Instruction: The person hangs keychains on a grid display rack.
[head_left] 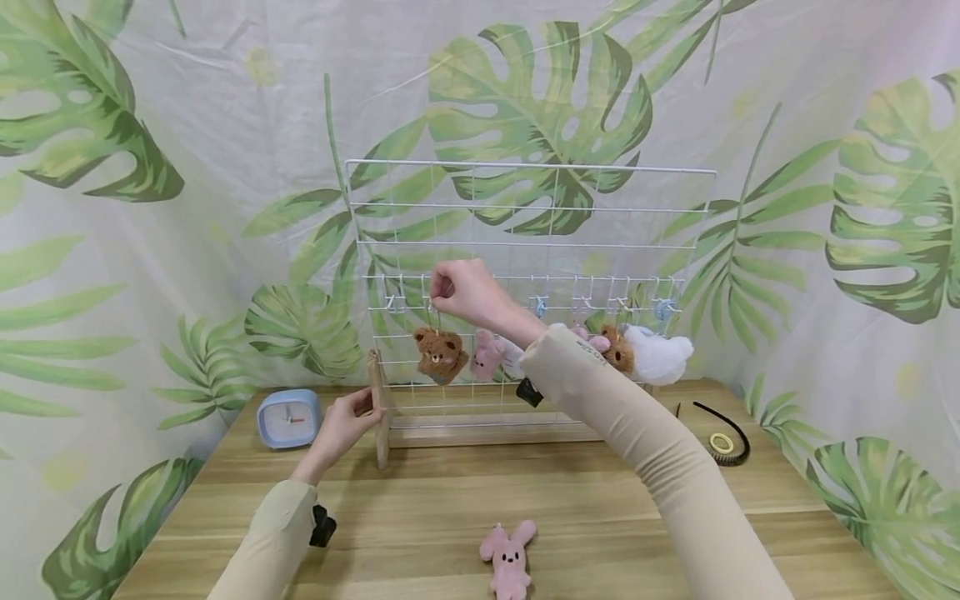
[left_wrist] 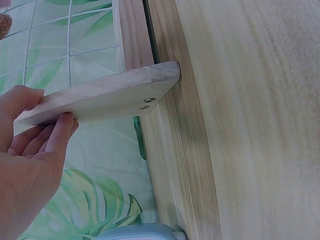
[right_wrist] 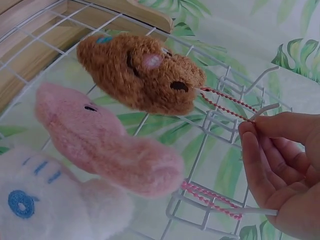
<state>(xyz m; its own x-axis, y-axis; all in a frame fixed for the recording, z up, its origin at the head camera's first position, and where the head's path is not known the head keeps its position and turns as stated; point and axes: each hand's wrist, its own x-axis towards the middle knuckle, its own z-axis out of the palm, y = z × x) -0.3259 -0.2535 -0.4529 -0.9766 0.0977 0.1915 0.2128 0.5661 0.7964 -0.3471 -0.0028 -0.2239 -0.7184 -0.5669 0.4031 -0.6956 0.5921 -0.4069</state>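
Note:
My right hand (head_left: 474,292) pinches the red bead chain (right_wrist: 227,102) of a brown plush bear (head_left: 440,356) between thumb and index finger, right at the tip of a white hook (right_wrist: 267,107) on the wire grid rack (head_left: 528,168). The bear dangles from that chain in front of the grid. In the left wrist view, my left hand (left_wrist: 37,145) grips the rack's wooden side post (left_wrist: 110,95) between thumb and fingers. Beside the bear hang a pink plush rabbit (right_wrist: 100,130) and a white plush (right_wrist: 60,200), partly hidden by the right sleeve in the head view.
Another brown plush (head_left: 618,350) and a large white plush (head_left: 660,354) hang at the rack's right. A pink rabbit plush (head_left: 510,562) lies at the table's front. A blue clock (head_left: 288,419) stands left, while a black headband (head_left: 738,433) and yellow ring (head_left: 722,443) lie right.

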